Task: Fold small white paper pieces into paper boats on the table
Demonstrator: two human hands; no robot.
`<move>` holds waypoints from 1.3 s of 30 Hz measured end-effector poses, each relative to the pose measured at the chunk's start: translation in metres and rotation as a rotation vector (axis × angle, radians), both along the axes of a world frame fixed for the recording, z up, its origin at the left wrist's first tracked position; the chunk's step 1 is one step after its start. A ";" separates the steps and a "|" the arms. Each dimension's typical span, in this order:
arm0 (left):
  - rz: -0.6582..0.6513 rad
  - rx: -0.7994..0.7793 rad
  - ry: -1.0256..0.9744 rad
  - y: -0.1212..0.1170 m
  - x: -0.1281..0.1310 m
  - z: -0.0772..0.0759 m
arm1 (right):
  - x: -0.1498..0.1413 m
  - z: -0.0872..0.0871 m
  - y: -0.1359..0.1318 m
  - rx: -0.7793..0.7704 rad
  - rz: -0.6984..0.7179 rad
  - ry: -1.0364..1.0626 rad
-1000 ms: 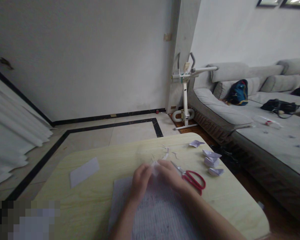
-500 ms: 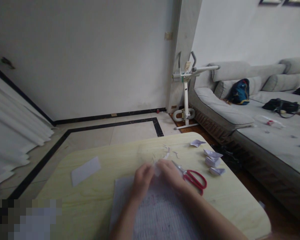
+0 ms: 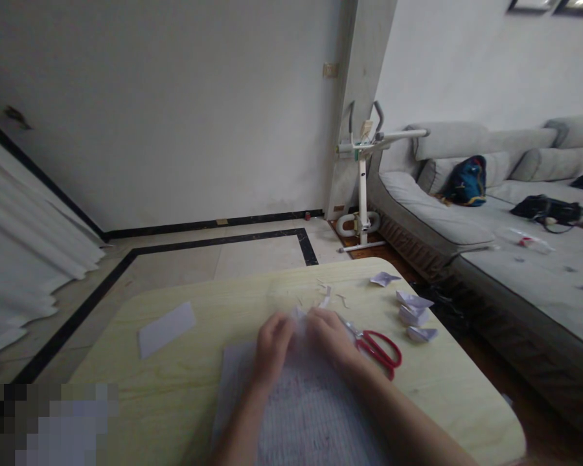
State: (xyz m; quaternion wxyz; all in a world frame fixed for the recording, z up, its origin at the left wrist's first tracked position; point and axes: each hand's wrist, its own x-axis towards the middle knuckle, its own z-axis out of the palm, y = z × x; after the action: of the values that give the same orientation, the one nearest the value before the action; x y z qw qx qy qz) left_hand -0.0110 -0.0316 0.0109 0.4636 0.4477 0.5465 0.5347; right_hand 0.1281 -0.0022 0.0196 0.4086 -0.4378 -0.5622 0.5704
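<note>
A small piece of white paper [image 3: 298, 316] is pinched between my two hands, above the top edge of a large written sheet [image 3: 315, 414]. My left hand [image 3: 273, 342] closes on its left side with curled fingers. My right hand [image 3: 329, 333] grips its right side; the fingers partly hide the paper, and its exact shape is blurred. Just right of my right hand lie scissors with red handles [image 3: 379, 353], their blades partly behind the hand. Thin paper scraps [image 3: 326, 296] are scattered beyond my fingertips.
Several folded paper boats [image 3: 414, 315] stand along the table's right side. A blank white paper rectangle [image 3: 168, 329] lies at the left of the wooden table [image 3: 175, 408]. Past the right edge is a grey sofa [image 3: 432, 220]; an exercise machine [image 3: 363, 188] stands by the wall.
My hands have spread slightly apart around the small paper, the left one shifting a little leftward. More of the paper's tip shows between them. The scissors and boats stay put.
</note>
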 end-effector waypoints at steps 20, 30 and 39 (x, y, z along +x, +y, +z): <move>-0.086 -0.011 0.063 -0.003 0.003 0.006 | 0.001 -0.004 0.002 0.101 0.065 -0.099; -0.092 0.037 0.141 0.001 0.002 0.002 | 0.001 -0.004 0.000 0.138 0.101 -0.073; -0.059 0.084 0.158 0.003 0.002 -0.001 | -0.001 -0.008 -0.001 0.152 0.087 -0.084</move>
State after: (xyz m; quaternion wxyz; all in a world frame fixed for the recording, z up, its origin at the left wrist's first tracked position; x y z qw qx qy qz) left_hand -0.0090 -0.0284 0.0099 0.4155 0.5234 0.5450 0.5064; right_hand 0.1276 -0.0035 0.0115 0.3913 -0.4044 -0.6390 0.5244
